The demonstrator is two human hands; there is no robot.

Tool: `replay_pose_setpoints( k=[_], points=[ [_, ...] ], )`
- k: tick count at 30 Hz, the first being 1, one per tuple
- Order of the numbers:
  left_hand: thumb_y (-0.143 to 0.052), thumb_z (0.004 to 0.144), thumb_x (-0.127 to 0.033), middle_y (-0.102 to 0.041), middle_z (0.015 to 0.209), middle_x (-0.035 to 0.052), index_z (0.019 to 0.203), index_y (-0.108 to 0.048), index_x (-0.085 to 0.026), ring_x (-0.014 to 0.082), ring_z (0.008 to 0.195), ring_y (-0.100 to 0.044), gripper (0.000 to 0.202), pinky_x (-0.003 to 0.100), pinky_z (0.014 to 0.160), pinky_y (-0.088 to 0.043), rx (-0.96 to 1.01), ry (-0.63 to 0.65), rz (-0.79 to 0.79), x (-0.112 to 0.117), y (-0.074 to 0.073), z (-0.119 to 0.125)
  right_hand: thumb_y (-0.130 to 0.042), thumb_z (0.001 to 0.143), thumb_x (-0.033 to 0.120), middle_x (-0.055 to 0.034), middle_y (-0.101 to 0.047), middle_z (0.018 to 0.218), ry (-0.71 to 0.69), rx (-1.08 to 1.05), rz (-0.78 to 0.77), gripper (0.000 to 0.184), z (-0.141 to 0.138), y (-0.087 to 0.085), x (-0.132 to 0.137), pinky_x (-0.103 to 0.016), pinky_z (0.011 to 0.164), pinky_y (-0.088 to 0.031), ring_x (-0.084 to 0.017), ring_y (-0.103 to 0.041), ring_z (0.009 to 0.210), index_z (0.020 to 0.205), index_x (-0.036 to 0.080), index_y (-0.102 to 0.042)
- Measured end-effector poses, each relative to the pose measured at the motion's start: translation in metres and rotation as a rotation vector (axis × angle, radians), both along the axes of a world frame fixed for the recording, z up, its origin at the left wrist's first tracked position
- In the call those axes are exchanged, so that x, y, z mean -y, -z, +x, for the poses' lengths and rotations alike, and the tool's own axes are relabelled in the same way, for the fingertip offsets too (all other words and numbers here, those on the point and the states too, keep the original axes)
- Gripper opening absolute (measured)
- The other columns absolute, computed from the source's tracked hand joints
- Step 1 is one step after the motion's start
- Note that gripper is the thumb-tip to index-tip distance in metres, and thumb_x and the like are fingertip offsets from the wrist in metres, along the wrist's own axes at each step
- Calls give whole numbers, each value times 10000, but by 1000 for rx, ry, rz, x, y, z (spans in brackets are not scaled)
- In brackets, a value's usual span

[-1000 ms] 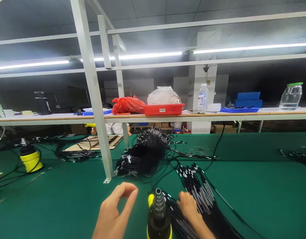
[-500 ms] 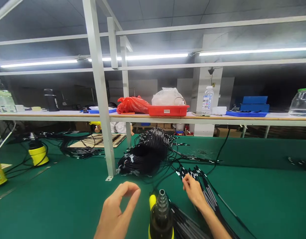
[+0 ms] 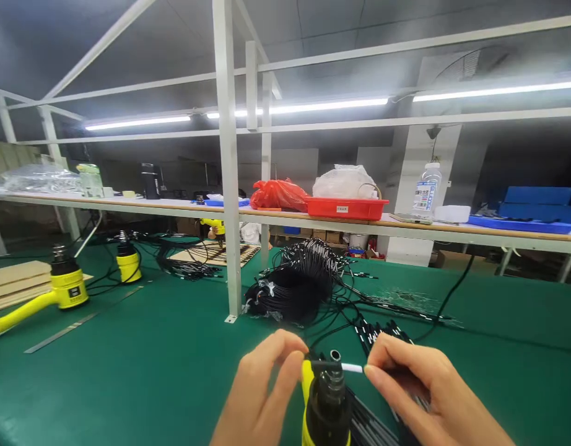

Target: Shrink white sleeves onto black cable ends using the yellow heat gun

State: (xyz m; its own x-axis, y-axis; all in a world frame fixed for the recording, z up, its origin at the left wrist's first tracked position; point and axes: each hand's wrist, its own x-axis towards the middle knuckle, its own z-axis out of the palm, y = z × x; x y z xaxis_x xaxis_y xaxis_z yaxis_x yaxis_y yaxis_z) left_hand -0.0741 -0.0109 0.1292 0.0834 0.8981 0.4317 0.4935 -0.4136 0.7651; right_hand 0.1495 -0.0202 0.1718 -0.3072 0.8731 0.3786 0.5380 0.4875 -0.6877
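Observation:
A short stretch of black cable with a white end piece runs level across the nozzle of an upright yellow-and-black heat gun. My left hand pinches the black side between thumb and forefinger. From the other side my right hand grips the white tip. Under and behind the right hand lies a bundle of dark cables with grey sleeves, partly hidden. More black cable ends with white bands lie just beyond it.
A shelf post stands on the green table, left of a large black cable coil. Two further heat guns are at the left. The shelf above carries a red tray and a bottle. Another person works across the table.
My right hand has come from the cable ends back to the heat gun nozzle, bringing a white-tipped cable. My left hand has closed on its black side. The view has turned left.

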Motion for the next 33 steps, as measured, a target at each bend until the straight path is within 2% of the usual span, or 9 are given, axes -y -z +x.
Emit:
replay_pose_setpoints(
  k=[3, 6, 9, 13, 20, 33],
  points=[
    [-400, 965, -509, -654, 934, 18, 944, -640, -279, 187, 890, -591, 333, 247, 814, -467, -36, 55, -20, 3, 5, 4, -452, 914, 423, 23, -468, 581, 17, 48, 34, 349, -3, 1, 0, -227, 454, -344, -137, -403, 511, 624, 228, -454],
    [-440, 950, -491, -641, 822, 24, 752, -615, -242, 191, 798, -576, 364, 258, 746, -465, -29, 70, 14, 0, 6, 11, -456, 906, 411, 31, -441, 565, 20, 74, 49, 346, -2, 5, -4, -227, 443, -325, -133, -382, 502, 613, 229, -423],
    [-442, 949, -488, -594, 741, 10, 677, -545, -227, 180, 723, -537, 391, 254, 676, -437, -23, 83, -10, -6, 4, 15, -430, 921, 395, 36, -439, 585, 20, 82, 35, 333, -3, 9, -8, -221, 471, -332, -131, -392, 529, 633, 228, -411],
    [-369, 986, -473, -534, 739, -10, 716, -488, -218, 165, 742, -496, 390, 251, 674, -387, -26, 99, -81, -10, -1, 20, -429, 921, 370, 37, -459, 617, 96, 64, 20, 292, -5, 15, -15, -226, 508, -328, -135, -396, 568, 667, 228, -432],
    [-460, 956, -395, -553, 763, -26, 745, -509, -211, 157, 751, -495, 284, 259, 682, -358, -3, 80, -112, -15, -7, 22, -457, 899, 335, 30, -503, 627, 115, 71, -2, 248, -7, 24, -28, -231, 511, -320, -139, -423, 577, 676, 226, -463],
    [-492, 929, -315, -576, 779, -28, 756, -531, -217, 168, 779, -519, 203, 269, 710, -370, 2, 72, -102, -22, -3, 22, -464, 877, 280, 35, -523, 630, 132, 58, -15, 207, -9, 28, -33, -232, 524, -327, -136, -459, 582, 677, 224, -459]
  ],
)
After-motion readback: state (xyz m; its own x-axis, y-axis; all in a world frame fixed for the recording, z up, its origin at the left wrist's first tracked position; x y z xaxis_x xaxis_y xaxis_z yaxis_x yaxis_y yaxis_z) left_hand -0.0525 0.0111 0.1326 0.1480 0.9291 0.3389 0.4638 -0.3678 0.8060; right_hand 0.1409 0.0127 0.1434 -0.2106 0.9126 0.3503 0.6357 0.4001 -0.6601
